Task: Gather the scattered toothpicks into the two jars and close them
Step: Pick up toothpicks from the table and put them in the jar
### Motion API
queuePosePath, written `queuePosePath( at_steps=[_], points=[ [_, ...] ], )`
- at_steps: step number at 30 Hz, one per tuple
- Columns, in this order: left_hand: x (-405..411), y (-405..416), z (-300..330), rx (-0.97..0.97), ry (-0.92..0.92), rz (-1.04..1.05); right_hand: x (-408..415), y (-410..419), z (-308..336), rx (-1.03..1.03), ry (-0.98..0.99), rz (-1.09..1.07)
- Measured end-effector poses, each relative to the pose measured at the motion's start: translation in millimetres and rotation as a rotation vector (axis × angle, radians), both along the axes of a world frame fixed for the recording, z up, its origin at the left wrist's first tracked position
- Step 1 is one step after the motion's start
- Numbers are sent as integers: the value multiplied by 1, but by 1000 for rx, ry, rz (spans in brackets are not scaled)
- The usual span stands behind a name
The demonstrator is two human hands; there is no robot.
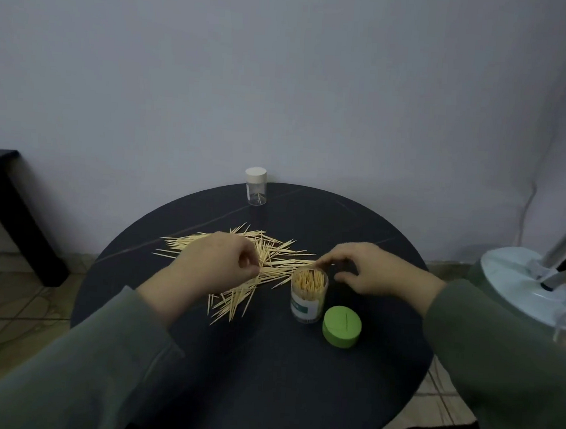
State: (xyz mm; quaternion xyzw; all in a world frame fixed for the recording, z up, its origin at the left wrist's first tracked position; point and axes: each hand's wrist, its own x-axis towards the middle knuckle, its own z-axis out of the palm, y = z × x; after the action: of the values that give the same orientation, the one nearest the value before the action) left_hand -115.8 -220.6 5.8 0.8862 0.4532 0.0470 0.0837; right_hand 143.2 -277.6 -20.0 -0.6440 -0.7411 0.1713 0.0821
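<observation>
Scattered toothpicks [235, 298] lie in a pile across the middle of the round black table [263, 373]. An open clear jar [308, 295] with a green-and-white label stands upright, packed with toothpicks. Its green lid [341, 326] lies beside it to the right. A second clear jar [256, 186] with a white cap on stands at the far edge, nearly empty. My left hand [217, 266] hovers over the pile with fingers curled and seems to pinch toothpicks. My right hand [371, 270] is just behind the open jar, index finger and thumb curved over its mouth; I see nothing held.
A dark side table [4, 201] stands at the left against the wall. A pale blue round appliance base [524, 285] with a metal pole sits at the right, close to the table's edge. Tiled floor surrounds the table.
</observation>
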Motion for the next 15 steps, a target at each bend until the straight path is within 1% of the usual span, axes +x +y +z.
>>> queuePosePath(
  at_steps=[4,6,9,15],
  points=[
    [-12,7,-3,-130,315,184,-10,13,-8,114,-49,13],
    [-14,8,-6,-193,380,220,-17,20,-13,149,-120,37],
    [-14,5,-8,-251,367,214,-28,29,-16,169,-185,86],
    [-13,10,-17,-208,263,214,-39,46,-26,156,-197,233]
  ],
)
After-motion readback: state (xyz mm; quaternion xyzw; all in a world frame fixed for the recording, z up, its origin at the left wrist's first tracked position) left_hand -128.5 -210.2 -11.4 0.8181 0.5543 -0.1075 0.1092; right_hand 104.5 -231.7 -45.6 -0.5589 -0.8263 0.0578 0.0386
